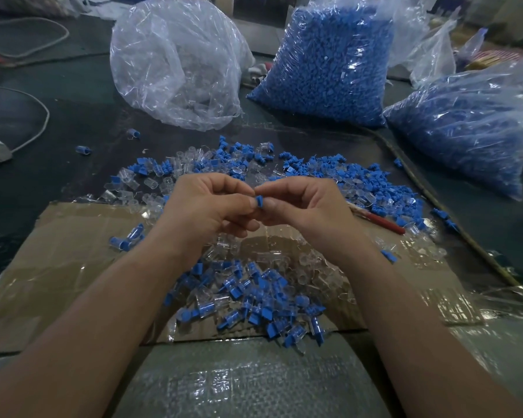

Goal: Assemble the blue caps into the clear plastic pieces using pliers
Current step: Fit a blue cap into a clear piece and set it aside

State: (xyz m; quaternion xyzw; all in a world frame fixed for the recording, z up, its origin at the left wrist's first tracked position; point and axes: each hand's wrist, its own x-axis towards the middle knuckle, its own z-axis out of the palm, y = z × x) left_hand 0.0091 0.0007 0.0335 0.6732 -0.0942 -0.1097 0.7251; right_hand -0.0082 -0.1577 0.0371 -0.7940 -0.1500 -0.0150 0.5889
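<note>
A small blue cap (259, 202) sits between the fingertips of both hands above the work surface. My left hand (206, 206) and my right hand (302, 206) each pinch it, fingers curled; any clear piece in the grip is hidden. Loose blue caps and clear plastic pieces (360, 182) lie scattered beyond the hands. Nearer me lies a heap of clear pieces fitted with blue caps (254, 300). Red-handled pliers (381, 221) lie on the surface right of my right hand, not held.
A flattened cardboard sheet (73, 267) covers the dark table. At the back stand a clear bag of clear pieces (175, 64) and two bags of blue caps (329, 64) (465, 125). A white cable (40, 116) lies at the left.
</note>
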